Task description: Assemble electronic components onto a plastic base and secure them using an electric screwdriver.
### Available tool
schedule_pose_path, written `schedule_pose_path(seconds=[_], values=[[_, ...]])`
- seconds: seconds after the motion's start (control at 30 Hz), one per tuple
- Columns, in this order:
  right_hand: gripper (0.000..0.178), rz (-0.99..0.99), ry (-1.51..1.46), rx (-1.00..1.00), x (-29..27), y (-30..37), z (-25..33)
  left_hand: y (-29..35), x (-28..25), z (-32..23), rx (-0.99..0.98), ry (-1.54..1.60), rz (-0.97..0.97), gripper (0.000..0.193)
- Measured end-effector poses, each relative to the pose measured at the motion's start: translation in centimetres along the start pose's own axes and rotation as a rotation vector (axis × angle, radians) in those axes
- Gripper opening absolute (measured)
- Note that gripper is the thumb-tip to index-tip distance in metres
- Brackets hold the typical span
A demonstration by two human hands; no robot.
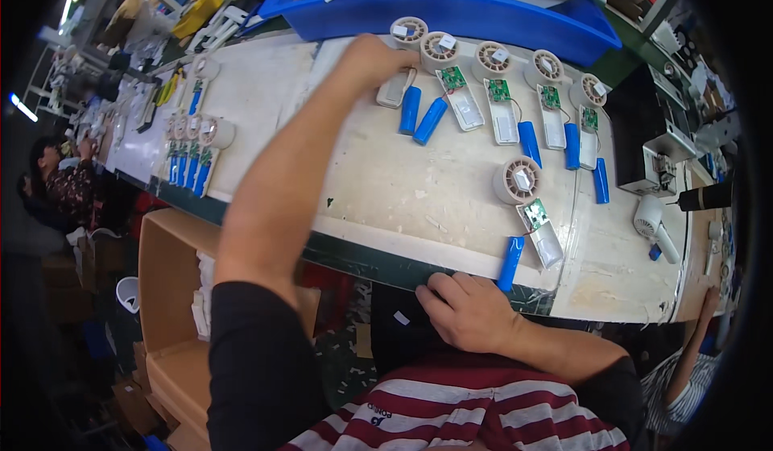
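Left hand (pixel 372 55) is stretched far across the bench (pixel 370 185), fingers curled down at the leftmost set in the far row: the white fan disc (pixel 409 29) and the white shell (pixel 394 90) just beside the knuckles. Fingertips are hidden behind the hand, so whether it pinches anything I cannot tell. Right hand (pixel 467 310) rests at the near bench edge, fingers loosely bent, holding nothing, just beside the lower tip of the near blue cell (pixel 510 262).

That cell lies almost straight away from the body, tilted slightly right at the far end, wired to a green board (pixel 535 214) on a white tray, with a fan disc (pixel 518 180) above it. The right hand is clearly nearer this near set; the left hand is nearer the far row.

Two more blue cells (pixel 420 115) lie just right of the left hand, long axes slanting toward the person. Far row runs rightward along the blue bin (pixel 451 12), sets close together. Bare bench between the left forearm and the near set gives open room. A small white dryer-shaped tool (pixel 654 224) lies well right.
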State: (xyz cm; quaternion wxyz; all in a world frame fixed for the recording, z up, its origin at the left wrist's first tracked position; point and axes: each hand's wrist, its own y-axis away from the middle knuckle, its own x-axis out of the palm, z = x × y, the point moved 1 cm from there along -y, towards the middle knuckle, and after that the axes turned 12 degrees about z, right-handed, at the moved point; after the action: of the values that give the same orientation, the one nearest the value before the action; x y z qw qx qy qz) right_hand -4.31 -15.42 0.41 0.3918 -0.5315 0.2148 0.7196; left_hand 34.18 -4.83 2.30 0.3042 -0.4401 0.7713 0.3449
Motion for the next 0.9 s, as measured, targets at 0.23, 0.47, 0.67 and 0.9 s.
schedule_pose_path(seconds=[0.23, 0.47, 0.67, 0.9], values=[[0.032, -0.052, -0.121, -0.043, 0.1, 1.1, 0.2, 1.6, 0.2, -0.4, -0.083, 0.379, -0.034, 0.035], [0.03, -0.139, -0.14, -0.014, 0.2, 1.2, 0.4, 15.1, 6.4, 2.0, 0.049, 1.217, -0.099, 0.025], [0.03, -0.389, -0.62, 0.129, 0.1, -0.8, 0.8, 21.9, 11.1, 1.2, 0.252, 1.571, -0.146, 0.025], [0.026, -0.511, -0.219, -0.036, -0.1, -3.7, -0.8, 25.0, 14.4, -0.9, 0.414, 1.694, -0.105, 0.025]])
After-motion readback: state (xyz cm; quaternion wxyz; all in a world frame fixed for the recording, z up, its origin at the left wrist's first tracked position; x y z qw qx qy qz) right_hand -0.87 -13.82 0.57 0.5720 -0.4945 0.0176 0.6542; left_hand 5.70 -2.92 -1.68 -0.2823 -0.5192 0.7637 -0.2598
